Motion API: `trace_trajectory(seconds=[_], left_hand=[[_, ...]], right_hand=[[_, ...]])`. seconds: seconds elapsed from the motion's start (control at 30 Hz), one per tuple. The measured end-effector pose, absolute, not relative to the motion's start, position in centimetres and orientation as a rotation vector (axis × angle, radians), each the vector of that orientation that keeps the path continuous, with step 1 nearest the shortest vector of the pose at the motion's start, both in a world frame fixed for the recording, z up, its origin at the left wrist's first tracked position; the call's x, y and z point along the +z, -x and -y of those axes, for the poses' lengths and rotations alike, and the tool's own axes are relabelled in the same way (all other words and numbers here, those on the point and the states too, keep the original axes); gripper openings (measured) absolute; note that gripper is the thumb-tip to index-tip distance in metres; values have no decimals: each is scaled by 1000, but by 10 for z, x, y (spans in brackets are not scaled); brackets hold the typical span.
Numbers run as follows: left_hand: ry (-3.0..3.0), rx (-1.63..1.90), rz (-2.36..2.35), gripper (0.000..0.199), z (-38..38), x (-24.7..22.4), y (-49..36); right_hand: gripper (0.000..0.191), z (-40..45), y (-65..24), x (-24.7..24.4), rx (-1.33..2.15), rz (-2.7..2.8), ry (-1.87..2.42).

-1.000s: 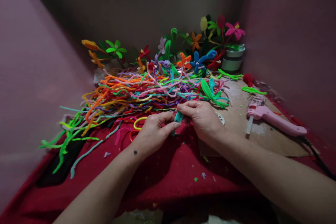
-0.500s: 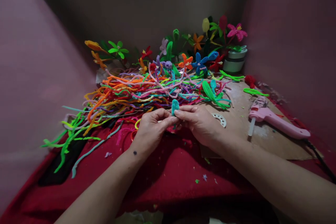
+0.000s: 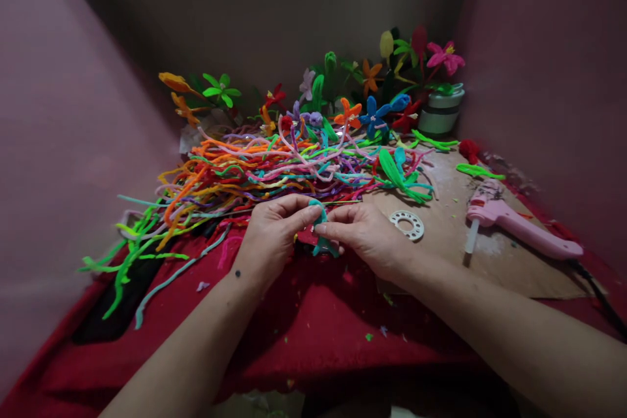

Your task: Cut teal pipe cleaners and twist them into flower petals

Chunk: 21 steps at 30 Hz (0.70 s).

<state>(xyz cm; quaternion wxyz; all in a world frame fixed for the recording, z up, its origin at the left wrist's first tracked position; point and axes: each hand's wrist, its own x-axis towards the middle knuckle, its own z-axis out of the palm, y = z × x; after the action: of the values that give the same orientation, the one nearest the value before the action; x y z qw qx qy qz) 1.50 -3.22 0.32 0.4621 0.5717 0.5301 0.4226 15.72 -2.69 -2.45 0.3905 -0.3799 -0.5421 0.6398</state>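
Toward the left edge of the bench [image 3: 304,339], which is covered in dark red cloth, loose bright green fuzzy stems [image 3: 130,252] lie partly over a flat black object [image 3: 98,323]. Right of them, a tangled heap of multicoloured fuzzy stems [image 3: 274,170] spreads across the far half.

Between the heap and the middle of the front edge, the left hand [image 3: 267,241] has its thumb and fingers closed on the upper end of a small teal fuzzy strip [image 3: 322,245]. The strip is bent and held off the cloth. The fingers of the right hand [image 3: 369,235] are pinched together on it just below; how its lower end is formed is too small to tell.

The step in hand looks like bending or shaping the strip. The next move seems to call for a steady pinch from the left and small, light turns from the right, as such soft stuff would crush easily.

Just beyond the right wrist, a white ring with holes [image 3: 417,227] lies on a brown cardboard sheet [image 3: 441,268], nearer the heap than the bench's right edge. Bunched long green fuzzy loops [image 3: 390,170] lie farther back. A pink glue gun [image 3: 529,227] rests on the cardboard toward the right edge, its handle pointing to that side.
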Motion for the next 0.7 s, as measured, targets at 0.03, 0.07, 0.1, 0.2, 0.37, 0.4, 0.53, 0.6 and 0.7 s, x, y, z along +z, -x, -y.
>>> trace_trajectory(seconds=[0.03, 0.07, 0.1, 0.2, 0.37, 0.4, 0.53, 0.6, 0.7], left_hand=[[-1472, 1052, -1333, 15, 33, 2, -15], [-1573, 1080, -1371, 13, 33, 0, -16], [-1705, 1120, -1414, 12, 34, -3, -16], [-2076, 1213, -1500, 10, 34, -8, -16], [-1788, 1060, -1416, 16, 29, -4, -15], [-1695, 1009, -1380, 18, 28, -2, -15], [-1470, 899, -1307, 21, 28, 4, -15], [-1476, 902, -1316, 21, 29, 4, -15], [-1635, 935, -1376, 21, 30, 1, -15]], right_hand=[[21, 27, -157, -24, 1628, 1365, 995], [21, 28, -156, -24, 1635, 1342, 1026], [21, 29, -156, -23, 1650, 1313, 1050], [21, 29, -156, -19, 1711, 1236, 1069], [21, 27, -159, -22, 1651, 1343, 1047], [20, 26, -160, -23, 1639, 1375, 1043], [21, 25, -160, -26, 1658, 1422, 1053], [21, 25, -159, -25, 1678, 1427, 1052], [20, 26, -157, -23, 1715, 1405, 1050]])
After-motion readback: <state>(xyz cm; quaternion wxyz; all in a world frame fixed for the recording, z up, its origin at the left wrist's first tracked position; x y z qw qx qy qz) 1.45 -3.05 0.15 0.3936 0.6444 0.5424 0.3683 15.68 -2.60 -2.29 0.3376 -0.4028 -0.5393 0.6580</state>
